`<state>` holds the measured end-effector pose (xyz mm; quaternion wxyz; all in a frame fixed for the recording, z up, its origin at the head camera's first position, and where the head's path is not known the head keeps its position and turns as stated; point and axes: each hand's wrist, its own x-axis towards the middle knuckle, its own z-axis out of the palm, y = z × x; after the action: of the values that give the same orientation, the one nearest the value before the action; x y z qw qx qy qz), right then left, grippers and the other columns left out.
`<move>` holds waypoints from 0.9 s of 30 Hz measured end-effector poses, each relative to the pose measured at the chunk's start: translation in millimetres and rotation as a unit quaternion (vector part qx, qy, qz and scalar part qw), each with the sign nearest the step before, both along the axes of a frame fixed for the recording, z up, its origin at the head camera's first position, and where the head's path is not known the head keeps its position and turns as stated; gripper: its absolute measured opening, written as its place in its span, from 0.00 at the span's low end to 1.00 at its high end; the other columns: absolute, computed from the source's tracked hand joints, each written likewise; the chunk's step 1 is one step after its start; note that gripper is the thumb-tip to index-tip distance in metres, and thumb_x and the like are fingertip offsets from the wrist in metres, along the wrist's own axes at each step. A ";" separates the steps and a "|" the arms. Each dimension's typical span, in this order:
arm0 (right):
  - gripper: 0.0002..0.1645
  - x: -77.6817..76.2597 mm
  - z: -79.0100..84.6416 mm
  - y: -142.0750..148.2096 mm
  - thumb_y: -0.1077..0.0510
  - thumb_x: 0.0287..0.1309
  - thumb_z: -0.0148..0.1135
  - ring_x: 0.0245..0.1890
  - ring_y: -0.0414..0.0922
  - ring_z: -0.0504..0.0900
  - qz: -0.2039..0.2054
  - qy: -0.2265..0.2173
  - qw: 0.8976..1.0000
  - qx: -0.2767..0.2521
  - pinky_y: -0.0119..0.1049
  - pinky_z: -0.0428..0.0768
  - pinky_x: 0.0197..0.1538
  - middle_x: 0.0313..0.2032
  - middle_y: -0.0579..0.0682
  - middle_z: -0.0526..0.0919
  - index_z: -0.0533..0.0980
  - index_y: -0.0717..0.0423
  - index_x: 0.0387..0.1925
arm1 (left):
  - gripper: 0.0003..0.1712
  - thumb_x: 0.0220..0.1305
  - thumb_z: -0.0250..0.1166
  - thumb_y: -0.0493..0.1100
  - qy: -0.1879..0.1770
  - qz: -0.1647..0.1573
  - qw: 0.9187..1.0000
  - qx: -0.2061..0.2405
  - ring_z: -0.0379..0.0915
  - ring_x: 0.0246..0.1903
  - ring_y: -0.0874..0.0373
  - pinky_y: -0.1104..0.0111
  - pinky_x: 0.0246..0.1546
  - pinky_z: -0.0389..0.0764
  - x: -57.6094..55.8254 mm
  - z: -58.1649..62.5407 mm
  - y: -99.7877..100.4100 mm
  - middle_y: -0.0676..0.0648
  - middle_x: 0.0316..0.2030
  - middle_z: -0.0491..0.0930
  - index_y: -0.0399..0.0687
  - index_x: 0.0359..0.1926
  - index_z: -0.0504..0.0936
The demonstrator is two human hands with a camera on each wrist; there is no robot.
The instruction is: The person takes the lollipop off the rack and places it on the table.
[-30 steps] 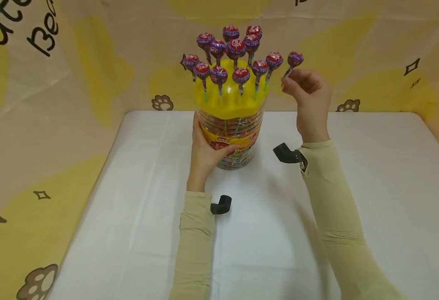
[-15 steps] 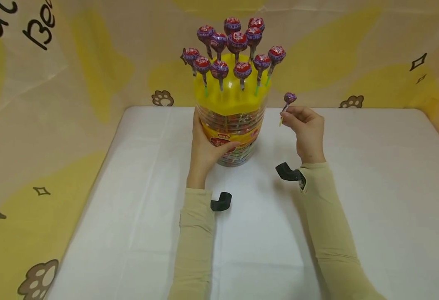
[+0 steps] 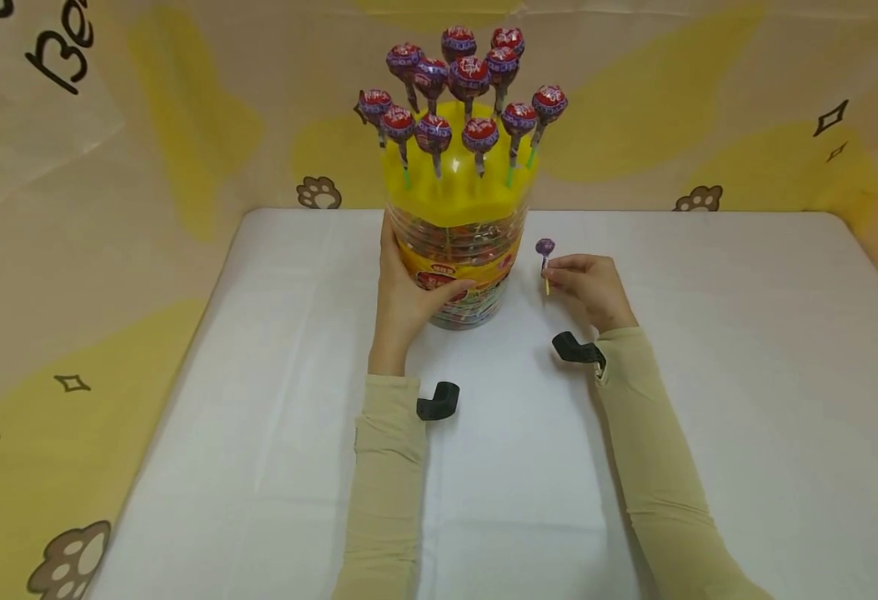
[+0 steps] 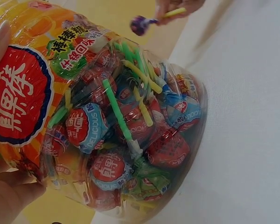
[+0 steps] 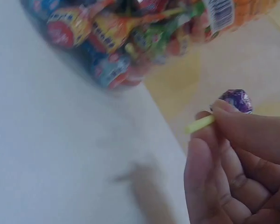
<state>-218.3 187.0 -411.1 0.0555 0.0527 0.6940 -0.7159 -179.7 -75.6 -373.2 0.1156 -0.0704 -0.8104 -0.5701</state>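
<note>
A clear plastic jar (image 3: 494, 265) full of wrapped lollipops stands upright at the back of the table. Several lollipops with red and purple wrappers stick up from its yellow lid (image 3: 457, 200). My left hand (image 3: 401, 304) grips the jar's left side, its thumb across the front label. To the right of the jar, my right hand (image 3: 592, 287) pinches the stick of one purple-wrapped lollipop (image 3: 545, 247), candy end up. In the right wrist view the yellow stick end (image 5: 200, 124) shows between thumb and fingers, and the candy head (image 5: 239, 100) is partly hidden behind them.
The white table (image 3: 746, 375) stretches to both sides and toward the front. Close behind the jar hangs a yellow patterned cloth (image 3: 634, 100). Black wrist mounts (image 3: 578, 347) jut inward from both sleeves.
My right hand has come down from beside the lid to beside the jar's lower part, still pinching the lollipop, and moved somewhat left. The left hand keeps its grip on the jar.
</note>
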 end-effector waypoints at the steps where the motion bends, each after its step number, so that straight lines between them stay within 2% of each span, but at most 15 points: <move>1: 0.08 -0.6 -3.1 0.8 0.71 0.52 0.65 0.26 0.36 0.82 0.003 -0.011 1.000 0.013 0.25 0.82 0.33 0.25 0.44 0.83 0.82 0.57 0.25 | 0.67 0.46 0.75 0.53 -0.001 0.000 1.000 0.001 0.49 0.67 0.61 0.65 0.68 0.53 0.1 -0.3 0.0 0.52 0.70 0.49 0.62 0.73 0.34; 3: 0.06 -1.5 -8.1 2.0 0.71 0.51 0.66 0.26 0.36 0.82 0.004 -0.034 0.999 0.021 0.26 0.82 0.33 0.25 0.46 0.83 0.82 0.59 0.26 | 0.67 0.46 0.75 0.54 -0.003 0.000 1.000 0.000 0.49 0.68 0.60 0.64 0.68 0.54 0.3 -1.0 0.3 0.52 0.70 0.49 0.62 0.73 0.34; 9: 0.06 -4.2 -17.9 1.7 0.71 0.48 0.69 0.24 0.38 0.82 -0.007 -0.079 0.997 -0.013 0.27 0.82 0.30 0.26 0.49 0.83 0.82 0.60 0.23 | 0.66 0.47 0.75 0.53 -0.007 -0.002 1.000 0.011 0.48 0.68 0.60 0.63 0.69 0.53 -0.4 -1.6 0.3 0.52 0.70 0.48 0.62 0.74 0.34; 15: 0.02 -4.6 -22.2 0.3 0.72 0.48 0.68 0.22 0.37 0.80 -0.006 -0.065 0.998 0.014 0.25 0.82 0.29 0.25 0.48 0.83 0.83 0.67 0.27 | 0.66 0.47 0.75 0.52 -0.005 -0.004 1.000 0.015 0.48 0.68 0.61 0.65 0.69 0.52 -0.7 -1.5 1.2 0.53 0.70 0.48 0.62 0.74 0.34; 21: 0.12 -5.6 -22.4 -3.1 0.71 0.51 0.66 0.21 0.35 0.79 0.004 -0.052 0.995 0.081 0.24 0.81 0.28 0.23 0.45 0.82 0.79 0.78 0.37 | 0.66 0.47 0.75 0.51 0.005 -0.006 1.000 0.013 0.48 0.68 0.60 0.64 0.69 0.52 -1.1 -2.4 0.6 0.51 0.70 0.49 0.61 0.74 0.35; 23: 0.13 -5.7 -22.3 -3.7 0.70 0.51 0.66 0.20 0.34 0.79 0.008 -0.049 0.994 0.098 0.24 0.80 0.27 0.21 0.44 0.82 0.78 0.79 0.38 | 0.66 0.48 0.75 0.51 0.008 -0.007 1.000 0.015 0.49 0.68 0.60 0.64 0.69 0.53 -1.3 -2.6 0.7 0.51 0.70 0.49 0.60 0.74 0.35; 27: 0.09 -5.7 -22.3 -3.4 0.69 0.51 0.67 0.17 0.34 0.78 0.008 -0.047 0.992 0.115 0.24 0.80 0.24 0.17 0.44 0.81 0.80 0.76 0.33 | 0.65 0.48 0.75 0.50 0.013 -0.008 1.000 0.015 0.50 0.67 0.60 0.65 0.68 0.53 -2.0 -3.4 0.7 0.51 0.70 0.50 0.60 0.74 0.35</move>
<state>-224.0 183.6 -433.4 0.0878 0.0867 0.7688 -0.6275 -181.7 -74.9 -376.6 0.1223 -0.0827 -0.7998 -0.5818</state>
